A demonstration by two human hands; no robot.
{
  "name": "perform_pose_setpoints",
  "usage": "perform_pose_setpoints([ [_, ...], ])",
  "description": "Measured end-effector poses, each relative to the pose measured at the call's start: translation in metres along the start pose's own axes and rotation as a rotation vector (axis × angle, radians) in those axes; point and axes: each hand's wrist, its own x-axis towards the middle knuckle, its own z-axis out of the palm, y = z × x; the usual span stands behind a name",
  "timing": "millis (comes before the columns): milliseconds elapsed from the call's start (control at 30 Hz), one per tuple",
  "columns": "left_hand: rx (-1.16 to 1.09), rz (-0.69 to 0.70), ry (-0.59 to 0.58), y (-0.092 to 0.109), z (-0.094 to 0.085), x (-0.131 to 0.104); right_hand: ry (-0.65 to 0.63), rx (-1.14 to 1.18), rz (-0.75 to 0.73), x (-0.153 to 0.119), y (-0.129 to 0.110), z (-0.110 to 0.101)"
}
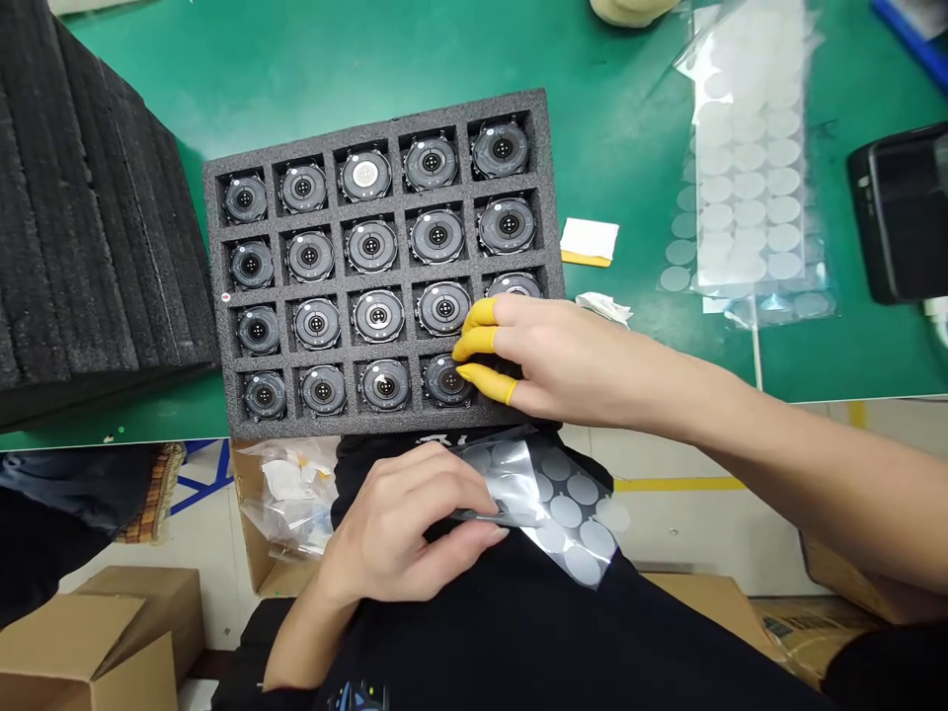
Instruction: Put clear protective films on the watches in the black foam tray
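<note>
A dark foam tray [385, 432] holds rows of round black watch bodies, backs up, one per compartment. My right hand [548, 355], with yellow finger cots on three fingers, reaches over its lower right part. The fingertips are at a watch body [446, 380] in the bottom row; whether they pinch anything small is hidden. Below the tray, my left hand [415, 523] is closed on a clear sheet of round film stickers [582, 513], which hangs out to the right over my lap.
Stacked dark foam trays [96, 217] stand at the left. Sheets of round stickers [751, 178], a white pad [589, 240] and a black device [904, 212] lie on the green table [629, 118]. Cardboard boxes [148, 612] are below.
</note>
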Motion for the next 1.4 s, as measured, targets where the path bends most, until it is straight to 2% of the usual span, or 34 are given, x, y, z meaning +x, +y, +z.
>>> perform_pose_setpoints([
  [167, -0.004, 0.013, 0.017, -0.001, -0.002, 0.001, 0.121, 0.136, 0.090, -0.018, -0.001, -0.012],
  [300, -0.017, 0.026, 0.047, -0.001, -0.003, 0.002, 0.231, 0.303, 0.114, -0.044, -0.014, -0.019],
  [400, -0.012, 0.049, 0.075, -0.002, -0.003, 0.004, 0.260, 0.420, 0.006, -0.062, -0.033, -0.014],
  [500, 0.013, 0.079, 0.090, -0.002, -0.004, 0.007, 0.275, 0.451, -0.100, -0.070, -0.054, 0.001],
  [633, 0.043, 0.097, 0.123, 0.000, -0.007, 0.008, 0.303, 0.453, -0.103, -0.068, -0.074, 0.022],
  [800, -0.015, 0.029, 0.184, 0.000, -0.010, 0.008, 0.355, 0.574, -0.064, -0.056, -0.076, 0.033],
  [900, -0.069, -0.030, 0.226, -0.002, -0.012, 0.007, 0.366, 0.631, -0.017, -0.050, -0.073, 0.033],
  [1033, -0.100, -0.046, 0.269, -0.006, -0.013, 0.005, 0.342, 0.643, -0.006, -0.045, -0.072, 0.032],
  [1233, -0.120, -0.055, 0.393, -0.009, -0.010, 0.003, 0.309, 0.637, 0.042, -0.041, -0.073, 0.027],
  [1400, -0.110, -0.062, 0.453, -0.009, -0.011, 0.000, 0.397, 0.494, -0.025, -0.042, -0.066, 0.012],
])
